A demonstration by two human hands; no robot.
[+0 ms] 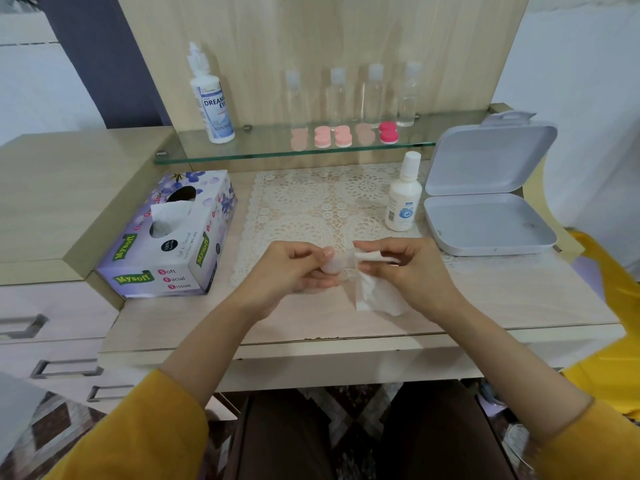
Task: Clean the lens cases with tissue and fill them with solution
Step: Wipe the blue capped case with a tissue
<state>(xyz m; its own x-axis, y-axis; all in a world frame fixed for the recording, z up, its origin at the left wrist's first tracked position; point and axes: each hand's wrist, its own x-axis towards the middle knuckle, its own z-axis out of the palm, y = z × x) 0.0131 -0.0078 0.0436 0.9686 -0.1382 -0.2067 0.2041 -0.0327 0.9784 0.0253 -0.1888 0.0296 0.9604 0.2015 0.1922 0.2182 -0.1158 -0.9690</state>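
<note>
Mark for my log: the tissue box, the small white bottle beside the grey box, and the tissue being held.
tissue box [156, 280]: head view, front printed panel.
small white bottle [403, 204]: head view, labelled body.
tissue [372, 296]: head view, loose hanging end.

The tissue box [166, 233] sits at the left, the lace mat [311, 202] in the middle, and the small bottle [403, 195] and open box [491, 202] at the right. Behind them, lens cases [343, 135] and bottles [374, 95] stand on a glass shelf [242, 148].
</note>
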